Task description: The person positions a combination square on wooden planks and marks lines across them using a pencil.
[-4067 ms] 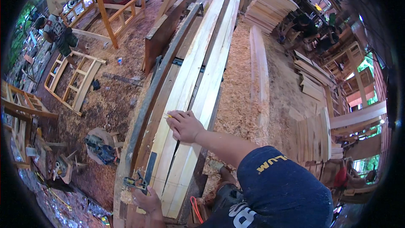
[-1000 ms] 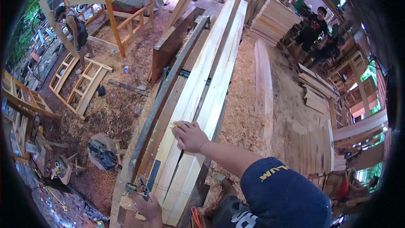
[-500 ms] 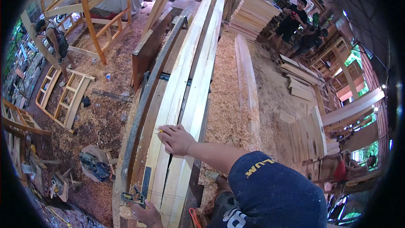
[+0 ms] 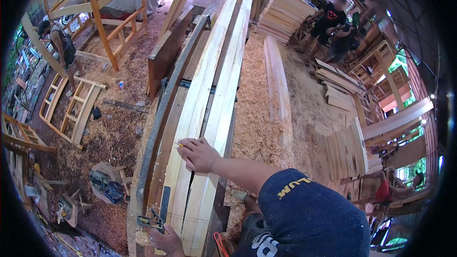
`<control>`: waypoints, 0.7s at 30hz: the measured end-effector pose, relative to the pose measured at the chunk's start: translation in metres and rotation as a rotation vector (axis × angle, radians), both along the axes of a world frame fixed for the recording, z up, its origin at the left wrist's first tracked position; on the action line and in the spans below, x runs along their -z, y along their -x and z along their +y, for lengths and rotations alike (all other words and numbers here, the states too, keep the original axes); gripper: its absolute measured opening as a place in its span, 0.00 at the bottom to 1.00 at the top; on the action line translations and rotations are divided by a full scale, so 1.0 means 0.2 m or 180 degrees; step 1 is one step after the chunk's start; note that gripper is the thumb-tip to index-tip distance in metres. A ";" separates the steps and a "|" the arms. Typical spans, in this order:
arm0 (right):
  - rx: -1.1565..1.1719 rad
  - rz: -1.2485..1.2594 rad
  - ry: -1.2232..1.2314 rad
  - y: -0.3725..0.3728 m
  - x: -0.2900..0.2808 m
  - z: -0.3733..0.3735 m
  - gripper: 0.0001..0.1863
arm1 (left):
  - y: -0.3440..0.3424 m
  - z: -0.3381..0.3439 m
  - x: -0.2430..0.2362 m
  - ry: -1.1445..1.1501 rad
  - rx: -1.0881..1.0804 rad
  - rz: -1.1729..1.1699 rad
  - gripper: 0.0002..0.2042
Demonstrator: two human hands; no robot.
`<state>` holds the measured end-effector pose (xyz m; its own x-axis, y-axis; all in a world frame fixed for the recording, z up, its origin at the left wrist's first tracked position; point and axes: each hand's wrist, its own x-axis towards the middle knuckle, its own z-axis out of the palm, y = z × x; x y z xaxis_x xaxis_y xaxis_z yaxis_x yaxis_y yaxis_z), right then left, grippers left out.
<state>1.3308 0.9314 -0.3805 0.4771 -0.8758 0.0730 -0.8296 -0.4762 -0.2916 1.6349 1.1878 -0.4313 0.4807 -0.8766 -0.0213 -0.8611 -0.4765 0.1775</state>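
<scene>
Two long pale boards (image 4: pixel 215 71) lie side by side on a long workbench, with a narrow dark gap between them. My right hand (image 4: pixel 200 154) rests on the boards across the gap, its fingers curled round a yellow pencil (image 4: pixel 179 145). At the near end, by the bench's left edge, my left hand (image 4: pixel 166 240) grips a square with a black-and-yellow handle (image 4: pixel 151 221). The square's dark flat blade (image 4: pixel 165 202) lies along the left board. Thin pencil lines cross both boards close to my left hand.
A long metal rail (image 4: pixel 159 114) runs along the bench's left side. Shavings (image 4: pixel 259 133) cover the floor. Wooden frames (image 4: pixel 116 24) stand at the far left near a person (image 4: pixel 62 47). Stacked boards (image 4: pixel 284 14) and other people (image 4: pixel 328 24) are at the far right.
Both hands stay almost where they were, still holding the pencil and the square. The whole view has shifted slightly. At the far right, people have changed posture a little.
</scene>
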 end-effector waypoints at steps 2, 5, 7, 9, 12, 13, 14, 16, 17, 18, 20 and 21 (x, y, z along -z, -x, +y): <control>-0.0008 -0.0009 0.0012 0.00 0.01 0.00 0.25 | 0.01 -0.01 -0.01 0.0299 0.0064 -0.0109 0.37; -0.0010 -0.0021 0.0287 0.00 0.01 0.00 0.27 | 0.00 0.01 0.03 0.0134 0.0054 -0.0216 0.38; -0.0019 -0.0014 -0.0025 -0.01 -0.01 0.00 0.25 | -0.04 0.04 0.10 0.0360 0.0143 -0.0450 0.38; -0.0009 0.0023 -0.0039 -0.01 -0.02 0.00 0.24 | -0.04 0.05 0.12 0.0588 0.0253 -0.0662 0.38; 0.0019 0.0085 -0.0072 0.01 -0.01 0.01 0.24 | 0.00 0.01 -0.01 0.0034 0.0047 -0.0052 0.38; 0.0032 0.0111 -0.0086 0.01 -0.01 0.01 0.24 | 0.01 -0.01 -0.03 -0.0125 0.0009 0.0078 0.38; 0.0049 0.0120 -0.0093 0.02 -0.01 0.01 0.24 | 0.02 -0.02 -0.04 -0.0287 -0.0026 0.0211 0.38; 0.0005 0.0095 -0.0047 -0.01 -0.02 0.00 0.24 | -0.03 0.02 0.02 -0.0145 -0.0007 0.0041 0.38; -0.0024 0.0073 -0.0032 -0.04 -0.02 0.00 0.24 | -0.06 0.05 0.05 -0.0003 0.0024 -0.0117 0.38; -0.0013 0.0077 -0.0043 -0.03 -0.02 0.00 0.24 | -0.06 0.04 0.05 -0.0007 0.0037 -0.0106 0.38; 0.0010 0.0089 -0.0055 -0.01 -0.01 0.00 0.24 | -0.05 0.02 0.05 -0.0581 -0.0119 0.0130 0.39; 0.0001 0.0096 -0.0053 0.00 -0.01 0.00 0.24 | -0.05 0.02 0.05 -0.0582 -0.0122 0.0128 0.39</control>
<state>1.3318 0.9308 -0.3781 0.4786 -0.8769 0.0440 -0.8383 -0.4713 -0.2742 1.6443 1.1910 -0.4423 0.5092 -0.8375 -0.1984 -0.8357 -0.5362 0.1186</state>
